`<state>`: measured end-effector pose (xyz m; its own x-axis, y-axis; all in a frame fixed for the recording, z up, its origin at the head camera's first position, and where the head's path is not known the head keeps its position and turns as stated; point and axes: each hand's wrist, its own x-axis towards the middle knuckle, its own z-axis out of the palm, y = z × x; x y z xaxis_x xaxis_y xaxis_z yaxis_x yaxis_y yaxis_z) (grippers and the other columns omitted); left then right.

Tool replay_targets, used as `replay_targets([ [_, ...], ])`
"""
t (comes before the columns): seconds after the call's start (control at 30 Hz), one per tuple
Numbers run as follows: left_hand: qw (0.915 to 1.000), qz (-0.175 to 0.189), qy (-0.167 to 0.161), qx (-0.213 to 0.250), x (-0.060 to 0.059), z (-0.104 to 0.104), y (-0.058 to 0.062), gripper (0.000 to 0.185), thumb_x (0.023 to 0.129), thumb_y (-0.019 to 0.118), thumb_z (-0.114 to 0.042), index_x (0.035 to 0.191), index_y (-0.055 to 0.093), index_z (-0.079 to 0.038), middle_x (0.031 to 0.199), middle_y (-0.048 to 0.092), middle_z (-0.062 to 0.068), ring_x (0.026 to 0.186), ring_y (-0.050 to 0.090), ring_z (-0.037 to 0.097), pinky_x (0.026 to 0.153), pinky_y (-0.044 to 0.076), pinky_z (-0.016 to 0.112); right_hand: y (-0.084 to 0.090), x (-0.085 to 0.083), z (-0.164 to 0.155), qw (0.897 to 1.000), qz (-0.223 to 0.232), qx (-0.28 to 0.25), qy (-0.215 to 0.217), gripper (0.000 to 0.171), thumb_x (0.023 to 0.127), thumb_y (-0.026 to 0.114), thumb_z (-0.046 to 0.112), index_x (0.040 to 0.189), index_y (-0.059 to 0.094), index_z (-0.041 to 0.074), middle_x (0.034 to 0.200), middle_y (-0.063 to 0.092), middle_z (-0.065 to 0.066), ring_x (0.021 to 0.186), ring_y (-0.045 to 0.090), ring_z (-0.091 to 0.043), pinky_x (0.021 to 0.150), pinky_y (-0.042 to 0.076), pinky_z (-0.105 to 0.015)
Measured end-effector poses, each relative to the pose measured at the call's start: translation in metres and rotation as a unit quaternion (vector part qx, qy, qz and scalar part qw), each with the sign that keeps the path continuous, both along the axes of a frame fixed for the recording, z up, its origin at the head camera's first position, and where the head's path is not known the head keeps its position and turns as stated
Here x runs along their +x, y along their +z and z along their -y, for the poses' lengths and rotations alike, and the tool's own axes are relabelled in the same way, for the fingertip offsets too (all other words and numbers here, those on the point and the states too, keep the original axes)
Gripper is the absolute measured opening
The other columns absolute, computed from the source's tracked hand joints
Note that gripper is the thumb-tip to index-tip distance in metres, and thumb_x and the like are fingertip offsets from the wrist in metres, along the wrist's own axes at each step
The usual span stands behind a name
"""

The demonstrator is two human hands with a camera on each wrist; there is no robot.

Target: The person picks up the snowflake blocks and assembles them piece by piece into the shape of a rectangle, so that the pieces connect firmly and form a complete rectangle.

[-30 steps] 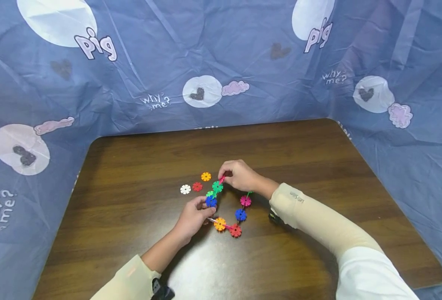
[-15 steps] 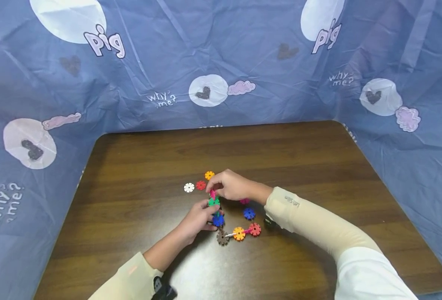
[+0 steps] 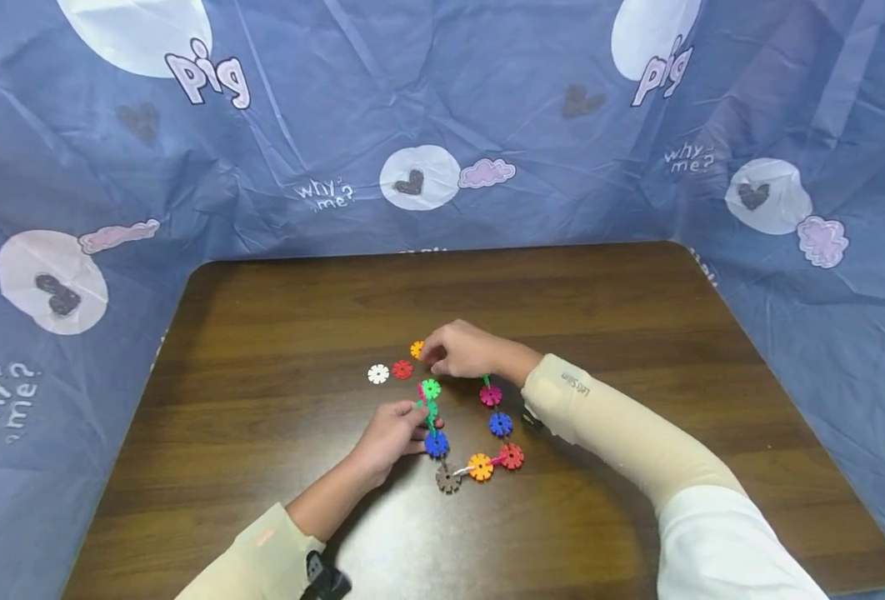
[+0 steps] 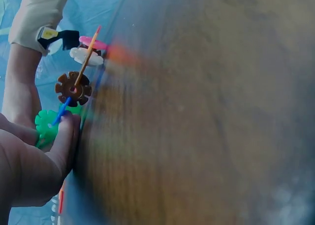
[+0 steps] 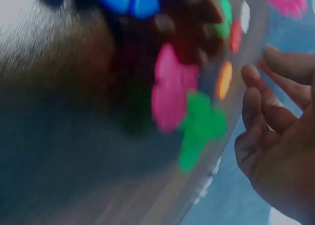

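Note:
A chain of interlocking snowflake discs lies in an unclosed loop in the head view. My left hand (image 3: 393, 437) pinches its left end by a green disc (image 4: 46, 128); a pink disc (image 3: 422, 392) and a light green disc (image 3: 431, 388) stick out beyond the fingers. From there the chain runs through a blue disc (image 3: 437, 444), a brown disc (image 4: 73, 89), an orange disc (image 3: 480, 467) and a red disc (image 3: 512, 457). Its right side has another blue disc (image 3: 500, 424) and pink disc (image 3: 491, 395). My right hand (image 3: 461, 348) hovers past the light green disc, fingers loosely bent, holding nothing.
Loose discs lie flat behind the chain: a white one (image 3: 378, 374), a red one (image 3: 402, 369) and an orange one (image 3: 417, 349) beside the right fingertips. Blue printed cloth (image 3: 442, 225) hangs behind the far edge of the wooden table (image 3: 300, 317).
The right hand has let go of the pink disc at the chain's left end and moved away toward the loose orange disc. The left hand's grip has shifted up the chain to the green disc.

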<state>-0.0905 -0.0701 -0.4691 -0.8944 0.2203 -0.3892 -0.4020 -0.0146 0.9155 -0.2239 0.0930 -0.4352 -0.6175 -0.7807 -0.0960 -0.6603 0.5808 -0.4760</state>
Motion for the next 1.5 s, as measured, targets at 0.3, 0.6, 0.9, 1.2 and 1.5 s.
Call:
replay_targets([
  [0.3,0.9997,-0.023,0.011,-0.002,-0.005,-0.002,-0.003,0.029,0.096,0.051,-0.009,0.117,0.053,0.01,0.096,0.068,0.02,0.074,0.065,0.018,0.066,0.058,0.034,-0.014,0.015,0.015,0.991,-0.067,0.113,0.032,0.016,0.075,0.077,0.016,0.083,0.063,0.02,0.079,0.054,0.008,0.073,0.051,-0.01,0.058,0.045,-0.026],
  [0.6,0.9995,-0.007,0.012,0.029,-0.012,-0.006,0.003,0.04,0.098,0.052,-0.025,0.122,0.049,0.007,0.087,0.063,0.014,0.078,0.066,0.022,0.066,0.057,0.035,-0.008,0.005,-0.003,0.966,0.138,-0.167,-0.144,0.011,0.081,0.073,0.005,0.088,0.065,0.008,0.07,0.063,0.0,0.063,0.059,-0.018,0.053,0.048,-0.026],
  [0.9,0.9994,-0.023,0.007,0.027,-0.016,-0.012,-0.002,0.037,0.099,0.052,-0.023,0.123,0.055,0.006,0.094,0.066,0.017,0.083,0.066,0.022,0.068,0.058,0.034,-0.008,0.018,-0.009,0.929,0.221,-0.239,-0.176,0.01,0.085,0.069,0.002,0.095,0.069,0.001,0.078,0.068,-0.011,0.069,0.063,-0.03,0.06,0.054,-0.048],
  [1.2,0.9992,-0.015,-0.003,0.036,-0.018,-0.015,-0.007,0.037,0.098,0.054,-0.02,0.125,0.054,0.005,0.096,0.067,0.02,0.083,0.068,0.022,0.063,0.058,0.031,-0.011,0.022,-0.014,0.929,0.215,-0.248,-0.174,0.008,0.086,0.068,0.002,0.093,0.072,0.002,0.074,0.067,-0.007,0.069,0.06,-0.035,0.06,0.053,-0.047],
  [1.5,0.9989,-0.016,-0.02,0.038,-0.019,-0.014,-0.01,0.032,0.099,0.052,-0.017,0.12,0.056,0.008,0.095,0.068,0.021,0.082,0.068,0.021,0.061,0.058,0.028,-0.01,0.023,-0.014,0.944,0.204,-0.213,-0.148,0.01,0.086,0.069,0.008,0.094,0.076,0.008,0.077,0.069,-0.002,0.056,0.051,-0.01,0.049,0.044,-0.021],
])
